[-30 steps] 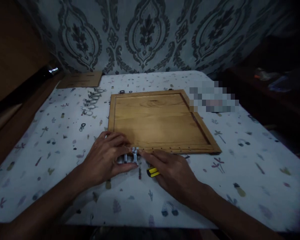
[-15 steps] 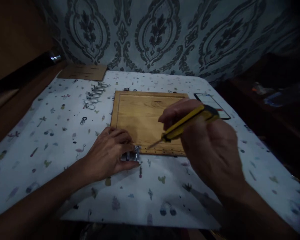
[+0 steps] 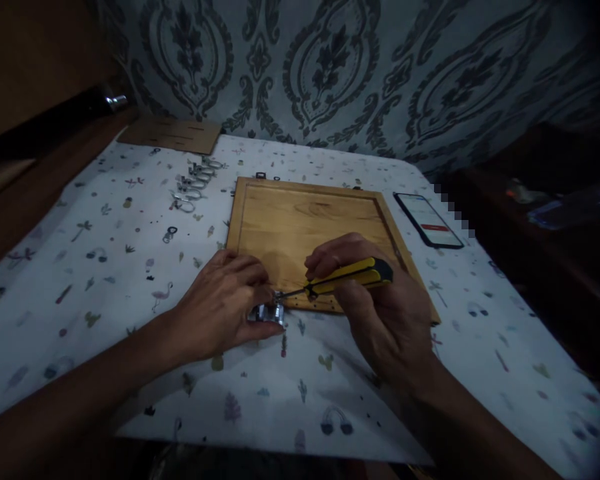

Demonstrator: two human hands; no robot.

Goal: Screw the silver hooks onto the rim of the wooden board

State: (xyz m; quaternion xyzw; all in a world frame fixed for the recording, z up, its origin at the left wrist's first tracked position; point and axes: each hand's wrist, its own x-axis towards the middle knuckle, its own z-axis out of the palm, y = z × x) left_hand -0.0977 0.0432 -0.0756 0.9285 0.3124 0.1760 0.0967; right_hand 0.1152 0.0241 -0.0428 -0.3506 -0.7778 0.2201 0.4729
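Note:
My left hand is closed around a small shiny metal fitting at the near edge of a framed wooden panel, its thumb below and fingers above. The fingers hide much of the fitting. In my right hand is a yellow and black screwdriver, pointing left. Its tip meets the top of the fitting by my left fingertips; whether a screw sits there I cannot make out. A line of small dark holes runs along the panel's near edge.
Several metal latches with wire loops lie in a row left of the panel. Behind them is a piece of cardboard. A phone with its screen lit lies right of the panel. A patterned cloth covers the table.
My right hand has moved left and down, bringing the screwdriver tip from above the panel's holes to the metal fitting. My left hand keeps its grip. The view has shifted slightly.

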